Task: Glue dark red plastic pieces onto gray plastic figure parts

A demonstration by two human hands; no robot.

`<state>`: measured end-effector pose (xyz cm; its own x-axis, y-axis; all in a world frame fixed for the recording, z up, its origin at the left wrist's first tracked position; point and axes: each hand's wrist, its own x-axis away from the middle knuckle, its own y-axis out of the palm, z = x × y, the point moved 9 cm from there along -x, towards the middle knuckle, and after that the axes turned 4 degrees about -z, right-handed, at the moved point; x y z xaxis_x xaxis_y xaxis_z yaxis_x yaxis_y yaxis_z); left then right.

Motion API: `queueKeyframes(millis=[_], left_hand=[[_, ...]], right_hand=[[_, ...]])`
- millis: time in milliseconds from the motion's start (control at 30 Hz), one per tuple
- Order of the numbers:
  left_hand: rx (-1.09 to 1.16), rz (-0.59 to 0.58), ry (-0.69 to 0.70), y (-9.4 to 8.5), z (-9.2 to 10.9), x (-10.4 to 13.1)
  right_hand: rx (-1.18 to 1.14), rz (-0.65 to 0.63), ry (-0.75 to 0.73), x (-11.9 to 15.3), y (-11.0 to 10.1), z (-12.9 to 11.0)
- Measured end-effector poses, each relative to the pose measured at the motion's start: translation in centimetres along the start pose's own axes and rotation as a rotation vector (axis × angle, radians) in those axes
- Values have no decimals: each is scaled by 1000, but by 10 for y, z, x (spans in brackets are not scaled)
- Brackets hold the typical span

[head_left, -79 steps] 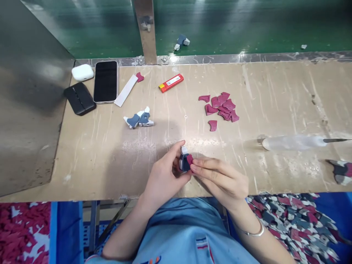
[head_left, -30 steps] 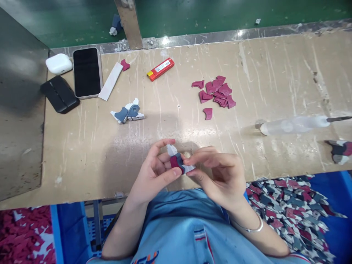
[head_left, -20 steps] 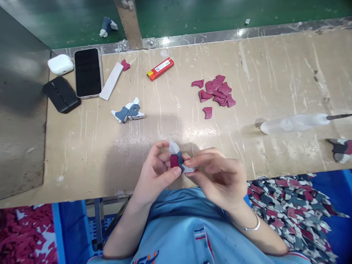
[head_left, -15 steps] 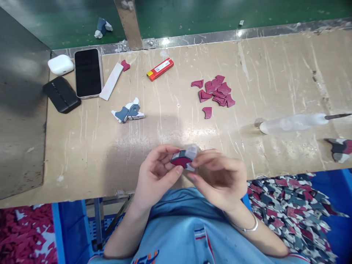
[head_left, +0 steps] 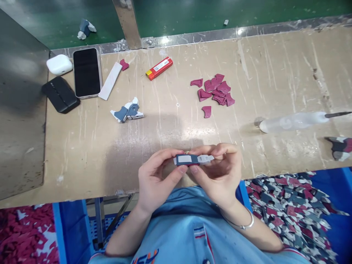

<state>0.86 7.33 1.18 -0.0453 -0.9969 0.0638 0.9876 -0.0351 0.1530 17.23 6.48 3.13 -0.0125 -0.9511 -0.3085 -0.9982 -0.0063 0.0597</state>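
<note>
Between my two hands, over the near edge of the table, is a small plastic toy part [head_left: 189,159] in dark grey-blue and white, with a thin maroon strip along its lower side. My left hand [head_left: 158,176] pinches its left end between thumb and fingers. The other end is pinched by my right hand [head_left: 220,172], thumb below and fingers above. Beyond them on the table lie loose maroon plastic pieces [head_left: 218,90] in a small pile. A grey-and-white toy part [head_left: 127,111] sits to the left of that pile.
At the back left lie a phone [head_left: 87,73], a white case [head_left: 59,65], a black box [head_left: 61,94] and a white strip [head_left: 110,81]. A red stick [head_left: 159,68] is further right. A translucent bottle [head_left: 294,122] lies right. Blue bins [head_left: 73,231] of parts flank me below. A green belt [head_left: 192,18] runs behind.
The toy part has been turned so its grey and white edge faces up, where its maroon face showed before. My right hand has closed on its right end. Parts on the green belt shifted left.
</note>
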Motion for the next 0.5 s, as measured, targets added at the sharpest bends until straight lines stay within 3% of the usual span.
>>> queueKeyframes(millis=[167, 267, 400, 500], left_hand=[[-78, -10, 30, 1, 5, 1], [-77, -23, 13, 3, 4, 1], [-30, -70, -74, 10, -4, -1], [94, -123, -130, 16, -6, -5]], right_hand=[[52, -49, -19, -3, 1, -1], [112, -8, -43, -3, -3, -5], [119, 65, -88, 0, -8, -9], [104, 20, -56, -1, -9, -7]])
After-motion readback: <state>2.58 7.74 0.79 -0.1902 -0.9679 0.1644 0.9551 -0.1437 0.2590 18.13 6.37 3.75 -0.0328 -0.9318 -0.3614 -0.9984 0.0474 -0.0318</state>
